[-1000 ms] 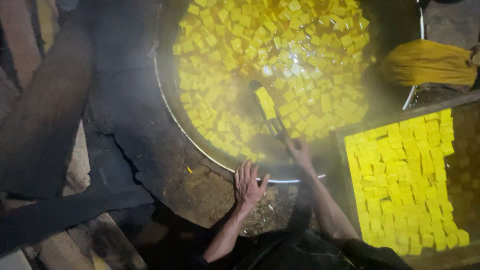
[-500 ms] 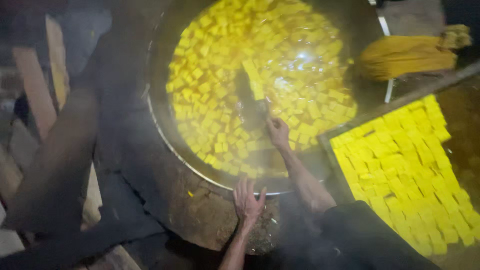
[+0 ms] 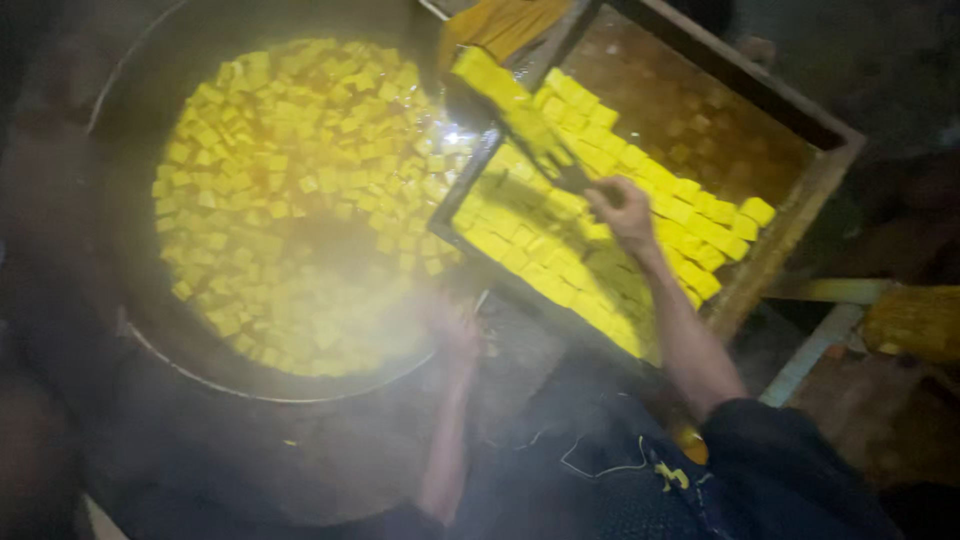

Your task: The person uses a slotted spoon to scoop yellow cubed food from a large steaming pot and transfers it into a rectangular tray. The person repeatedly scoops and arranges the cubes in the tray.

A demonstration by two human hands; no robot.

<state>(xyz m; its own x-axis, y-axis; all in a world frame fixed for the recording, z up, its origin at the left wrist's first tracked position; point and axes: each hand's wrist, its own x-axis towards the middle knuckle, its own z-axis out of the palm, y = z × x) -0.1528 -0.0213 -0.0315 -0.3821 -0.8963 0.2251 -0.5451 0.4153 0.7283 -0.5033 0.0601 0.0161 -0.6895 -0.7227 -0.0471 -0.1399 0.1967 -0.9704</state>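
Observation:
A wide round pan (image 3: 130,330) holds steaming liquid with several yellow cubes (image 3: 290,180) floating in it. My right hand (image 3: 622,212) grips the handle of a long scoop (image 3: 500,95), whose head carries yellow cubes above the gap between the pan and a rectangular tray. That tray (image 3: 790,250) is dark-framed and partly covered with rows of yellow cubes (image 3: 600,260). My left hand (image 3: 455,330) rests blurred by steam at the pan's near rim, fingers spread, holding nothing.
A dark, cracked stove surround (image 3: 300,460) rings the pan. A yellow cloth bundle (image 3: 915,320) lies at the right edge beside a pale bar (image 3: 810,350). Another yellow cloth (image 3: 510,20) hangs at the top. Steam veils the pan's near side.
My right hand has lifted the scoop out of the pan and swung it right, over the tray's corner. The view has shifted so the tray sits nearer the middle.

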